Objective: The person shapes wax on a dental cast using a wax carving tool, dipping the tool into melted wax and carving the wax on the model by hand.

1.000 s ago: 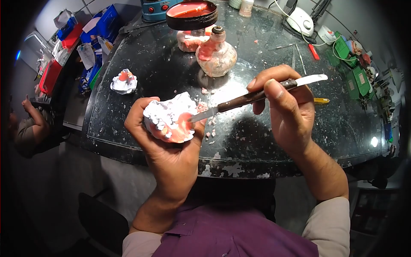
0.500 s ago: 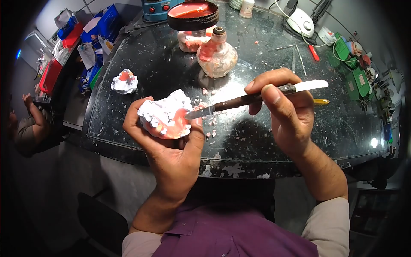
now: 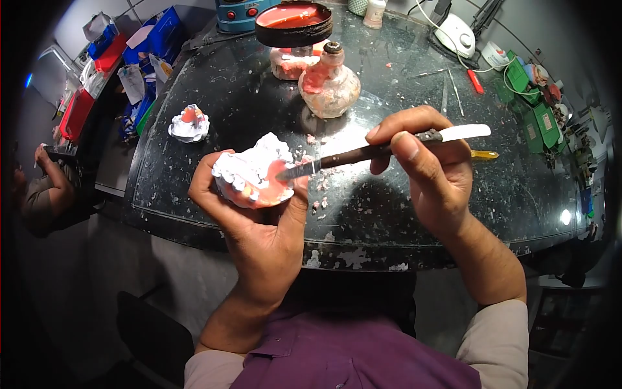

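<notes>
My left hand (image 3: 262,240) is closed around a white plaster cast (image 3: 249,165) with pink wax on its near and right sides. Between the thumb and fingers of my right hand (image 3: 434,168) is a wax knife (image 3: 356,155) with a dark handle. Its metal blade tip meets the pink wax, and its white other end points right. A smaller white cast (image 3: 188,124) with a pink patch lies at the left of the table. Beyond my hands stand a round wax-smeared burner (image 3: 329,91) and a dark dish of red wax (image 3: 293,24).
Pink crumbs (image 3: 315,205) lie on the black table (image 3: 259,87) beside the cast. Thin metal tools, a yellow-handled tool (image 3: 484,155) and green boxes (image 3: 544,123) are at the right. Blue bins (image 3: 155,39) and another person's arm (image 3: 57,178) appear at the left.
The held cast has tilted and shifted slightly up and left since the first frame. The knife and my right hand have moved a little left, its blade still at the pink wax.
</notes>
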The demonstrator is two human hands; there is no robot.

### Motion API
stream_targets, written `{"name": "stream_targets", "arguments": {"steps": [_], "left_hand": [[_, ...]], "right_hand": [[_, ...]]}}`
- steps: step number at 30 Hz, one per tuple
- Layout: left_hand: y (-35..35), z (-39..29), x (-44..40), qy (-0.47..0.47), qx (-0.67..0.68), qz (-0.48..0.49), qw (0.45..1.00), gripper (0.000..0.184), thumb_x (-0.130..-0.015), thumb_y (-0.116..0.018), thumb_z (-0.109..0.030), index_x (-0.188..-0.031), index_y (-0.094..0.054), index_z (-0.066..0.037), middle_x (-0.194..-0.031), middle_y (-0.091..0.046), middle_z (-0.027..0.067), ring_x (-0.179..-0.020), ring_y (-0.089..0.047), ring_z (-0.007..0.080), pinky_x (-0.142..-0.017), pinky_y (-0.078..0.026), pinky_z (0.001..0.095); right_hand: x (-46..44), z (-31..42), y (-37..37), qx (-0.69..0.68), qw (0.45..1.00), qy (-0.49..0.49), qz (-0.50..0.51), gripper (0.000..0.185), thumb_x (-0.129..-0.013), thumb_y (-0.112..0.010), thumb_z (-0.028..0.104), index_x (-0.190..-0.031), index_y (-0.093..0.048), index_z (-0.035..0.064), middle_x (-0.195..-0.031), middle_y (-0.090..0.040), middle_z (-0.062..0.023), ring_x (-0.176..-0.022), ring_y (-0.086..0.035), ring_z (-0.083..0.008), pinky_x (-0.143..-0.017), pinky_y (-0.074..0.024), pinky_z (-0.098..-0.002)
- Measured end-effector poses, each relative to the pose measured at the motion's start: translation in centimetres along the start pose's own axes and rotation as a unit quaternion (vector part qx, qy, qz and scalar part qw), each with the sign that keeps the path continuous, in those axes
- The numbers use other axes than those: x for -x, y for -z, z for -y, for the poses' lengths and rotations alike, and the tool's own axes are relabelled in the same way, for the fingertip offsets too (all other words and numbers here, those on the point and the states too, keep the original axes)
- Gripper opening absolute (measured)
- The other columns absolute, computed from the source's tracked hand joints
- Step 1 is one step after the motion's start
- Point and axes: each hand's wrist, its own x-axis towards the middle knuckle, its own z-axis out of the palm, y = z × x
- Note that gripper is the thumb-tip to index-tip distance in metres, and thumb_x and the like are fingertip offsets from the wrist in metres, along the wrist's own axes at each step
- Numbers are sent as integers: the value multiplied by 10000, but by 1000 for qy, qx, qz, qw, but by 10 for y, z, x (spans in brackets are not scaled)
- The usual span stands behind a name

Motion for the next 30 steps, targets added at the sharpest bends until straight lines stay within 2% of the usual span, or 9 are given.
{"name": "stream_targets", "arguments": {"steps": [11,14,16,22,26,30], "left_hand": [[-2,0,-1,0,-5,-8,1000,676,-817,-723,-59,-1273,-225,-19,-1152,-349,119,-1061,-425,175,-907,-398,293],[-2,-1,-1,10,5,-4,1000,671,-812,-724,-49,-1266,-230,-18,-1136,-353,114,-1051,-424,172,-905,-395,290],[-2,-2,-1,18,34,-4,999,673,-805,-728,-39,-1262,-235,-18,-1129,-356,112,-1040,-423,168,-904,-390,291],[-2,-1,-1,11,7,-4,1000,674,-797,-728,-20,-1261,-240,-27,-1130,-356,110,-1048,-425,166,-916,-389,294],[-1,-3,-2,-2,3,5,1000,675,-797,-729,-19,-1261,-239,-28,-1131,-356,110,-1055,-424,166,-919,-388,295],[-1,-3,-2,-1,3,6,1000,667,-803,-721,-13,-1261,-237,-29,-1133,-360,108,-1052,-427,160,-915,-392,288]], "right_hand": [[-1,-2,-1,25,999,24,7,168,-928,-565,90,-1026,-608,-40,-985,-631,-111,-818,-589,-125,-740,-485,-257],[-1,-2,0,9,1000,14,1,164,-928,-562,84,-1024,-610,-41,-984,-631,-114,-818,-590,-126,-739,-485,-257],[0,-3,4,-20,999,6,34,162,-928,-561,80,-1019,-612,-43,-984,-631,-115,-826,-596,-133,-740,-489,-259],[0,-4,0,-30,999,-9,11,161,-925,-565,75,-1018,-616,-46,-978,-633,-119,-834,-605,-147,-747,-501,-274],[-1,-3,1,-37,999,-17,31,161,-925,-565,76,-1014,-623,-45,-976,-634,-119,-835,-604,-148,-748,-502,-276],[0,-1,1,4,999,-10,32,158,-925,-563,71,-1005,-625,-51,-975,-634,-119,-832,-603,-143,-741,-494,-266]]}}
